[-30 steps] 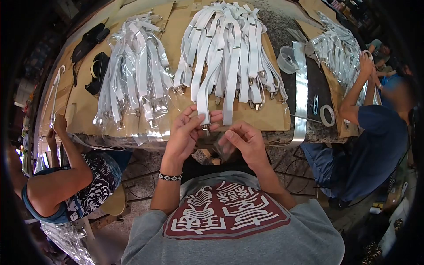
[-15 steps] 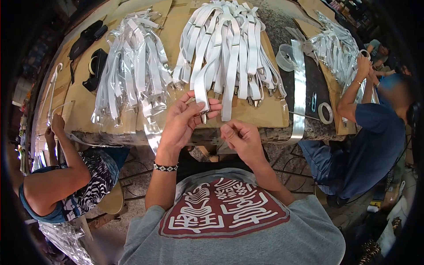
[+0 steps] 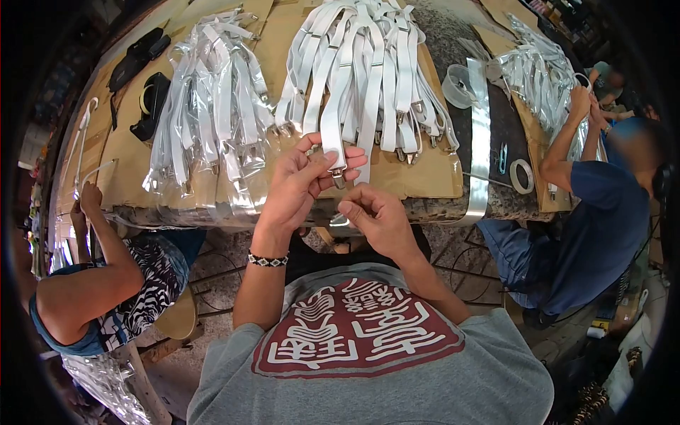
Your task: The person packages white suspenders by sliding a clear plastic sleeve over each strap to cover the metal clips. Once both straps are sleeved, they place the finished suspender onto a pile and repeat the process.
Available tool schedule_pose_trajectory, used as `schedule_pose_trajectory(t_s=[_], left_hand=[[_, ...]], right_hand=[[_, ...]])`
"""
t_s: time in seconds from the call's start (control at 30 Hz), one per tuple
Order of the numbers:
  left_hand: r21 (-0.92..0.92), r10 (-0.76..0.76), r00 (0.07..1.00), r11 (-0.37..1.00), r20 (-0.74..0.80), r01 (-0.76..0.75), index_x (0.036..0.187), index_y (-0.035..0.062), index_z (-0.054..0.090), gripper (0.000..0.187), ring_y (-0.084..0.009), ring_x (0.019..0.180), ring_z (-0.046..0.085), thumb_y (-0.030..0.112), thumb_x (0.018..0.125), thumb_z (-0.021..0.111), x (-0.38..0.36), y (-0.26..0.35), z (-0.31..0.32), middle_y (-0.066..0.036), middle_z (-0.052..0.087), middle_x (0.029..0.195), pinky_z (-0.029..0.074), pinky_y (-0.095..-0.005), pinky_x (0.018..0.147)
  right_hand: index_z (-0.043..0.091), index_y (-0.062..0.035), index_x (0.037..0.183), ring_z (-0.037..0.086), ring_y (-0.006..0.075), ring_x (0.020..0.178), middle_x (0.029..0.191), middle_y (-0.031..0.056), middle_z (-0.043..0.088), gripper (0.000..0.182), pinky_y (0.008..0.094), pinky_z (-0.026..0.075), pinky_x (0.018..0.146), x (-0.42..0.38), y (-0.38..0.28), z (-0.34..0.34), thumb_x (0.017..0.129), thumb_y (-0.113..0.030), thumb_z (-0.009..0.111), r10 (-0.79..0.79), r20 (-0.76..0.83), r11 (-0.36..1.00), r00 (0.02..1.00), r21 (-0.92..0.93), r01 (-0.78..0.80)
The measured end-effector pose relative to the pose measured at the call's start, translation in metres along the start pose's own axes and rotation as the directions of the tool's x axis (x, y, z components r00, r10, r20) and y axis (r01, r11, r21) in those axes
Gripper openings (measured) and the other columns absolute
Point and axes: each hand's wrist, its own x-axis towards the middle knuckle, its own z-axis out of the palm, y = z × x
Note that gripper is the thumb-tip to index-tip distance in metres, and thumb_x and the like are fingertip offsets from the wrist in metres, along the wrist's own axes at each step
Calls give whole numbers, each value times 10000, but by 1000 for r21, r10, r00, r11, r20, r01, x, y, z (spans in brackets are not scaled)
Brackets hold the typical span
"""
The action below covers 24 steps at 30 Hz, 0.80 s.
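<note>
A pile of white suspenders [image 3: 347, 64] with metal clips lies on cardboard in front of me. My left hand [image 3: 301, 180] pinches the end of one white strap [image 3: 333, 131], just above its metal clip [image 3: 338, 178]. The strap still runs back up into the pile. Just right of and below that clip, my right hand [image 3: 379, 219] is closed, thumb against the curled fingers. A small shiny bit shows beside its fingertips, too little to name.
Plastic-wrapped suspenders [image 3: 212, 106] lie left, near a black tape dispenser [image 3: 150, 106]. At right are a clear round tub [image 3: 459, 86], a tape roll [image 3: 523, 176] and small scissors [image 3: 503, 159]. Co-workers sit at left [image 3: 106, 290] and right [image 3: 595, 219].
My left hand has shifted slightly right with the strap, and the clip's face now shows. My right hand has moved a little left and up, closer to the clip.
</note>
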Motion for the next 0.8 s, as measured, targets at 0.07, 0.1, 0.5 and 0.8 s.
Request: schedule_pose_trajectory(t_s=[0.07, 0.1, 0.5, 0.8], left_hand=[[7, -8, 1000, 1000, 13, 8, 1289, -42, 465, 310, -280, 1060, 714, 70, 1013, 549, 0, 2, 1, -260, 675, 1188, 610, -344, 890], [-4, -2, 1000, 1000, 8, 2, 1286, -40, 467, 307, -280, 1061, 714, 70, 1012, 550, 0, 1, 1, -261, 675, 1188, 610, -341, 889], [-44, 6, 1000, 999, -25, -7, 1278, -19, 498, 308, -247, 1012, 724, 88, 1001, 581, 2, -4, -2, -225, 688, 1179, 597, -318, 868], [35, 49, 999, 998, -18, -49, 1316, -8, 490, 359, -220, 892, 727, 136, 1005, 595, 6, -12, -7, -179, 708, 1179, 542, -354, 919]], right_hand=[[604, 20, 843, 446, 74, 644, 696, 4, 548, 295, 280, 382, 591, -1, 1, -3, 994, -229, 651, 58, 1, 993, 998, -108, -57], [608, 20, 847, 443, 75, 644, 693, 4, 545, 292, 280, 379, 590, -1, 1, -3, 993, -229, 652, 54, 7, 992, 999, -111, -53], [611, 4, 838, 437, 65, 658, 687, -27, 521, 271, 269, 363, 585, 0, 14, -1, 985, -218, 663, 28, -36, 999, 999, -41, -29], [605, -5, 933, 512, 56, 700, 719, -31, 572, 162, 233, 431, 652, 2, 15, 6, 971, -141, 684, -125, -69, 987, 990, 91, 131]])
